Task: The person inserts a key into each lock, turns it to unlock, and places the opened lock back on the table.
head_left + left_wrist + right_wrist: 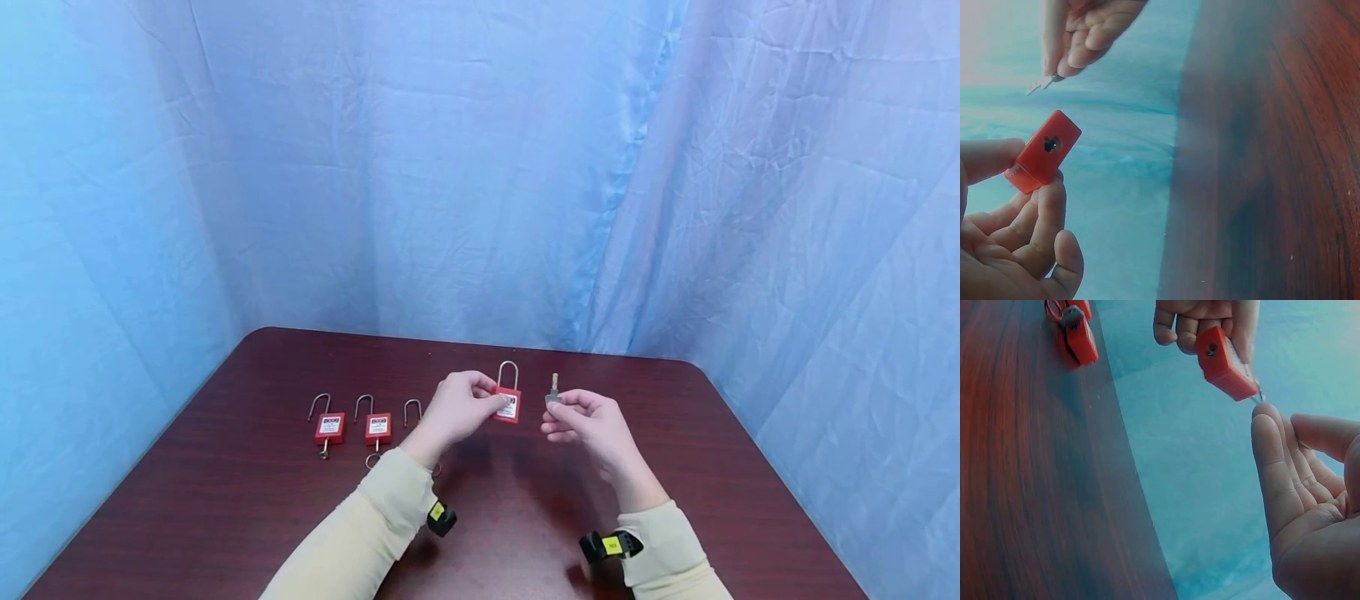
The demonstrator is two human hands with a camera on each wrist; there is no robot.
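Padlock (508, 405) pinched in left hand (463, 407) fingers, keyhole empty; right hand (588, 423) fingers pinch key (554, 389) just beside.

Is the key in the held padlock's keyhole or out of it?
Out. The padlock in the left hand shows an empty keyhole; the right hand pinches the key apart from it.

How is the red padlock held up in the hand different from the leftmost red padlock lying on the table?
The held red padlock is pinched upright in the left hand, keyhole empty; the leftmost red padlock lies flat on the dark wooden table with a key in it. Both have steel shackles and white labels.
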